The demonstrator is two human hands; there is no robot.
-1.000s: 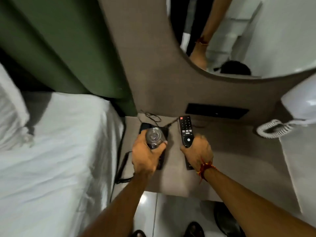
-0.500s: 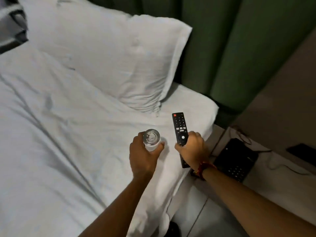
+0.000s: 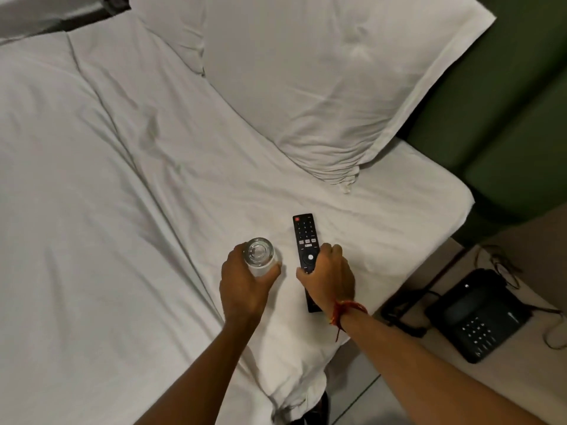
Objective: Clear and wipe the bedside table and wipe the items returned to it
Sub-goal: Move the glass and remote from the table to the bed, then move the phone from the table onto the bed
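My left hand (image 3: 242, 286) is closed around a clear drinking glass (image 3: 260, 259), held upright over the white bed sheet (image 3: 122, 210). Just to its right, my right hand (image 3: 329, 277) grips a black TV remote (image 3: 303, 237) by its lower half, buttons facing up, low over the sheet. I cannot tell whether the remote touches the sheet. The bedside table (image 3: 521, 378) is at the lower right, and a black desk phone (image 3: 478, 317) with its cords stands on it.
A large white pillow (image 3: 322, 87) lies at the head of the bed, beyond my hands. A green padded headboard (image 3: 506, 118) rises at the right. The floor (image 3: 359, 397) shows between bed and table.
My view and both hands swung left from the bedside table to the bed, carrying the glass and the remote. Since half a second ago both hands have sunk closer to the sheet.
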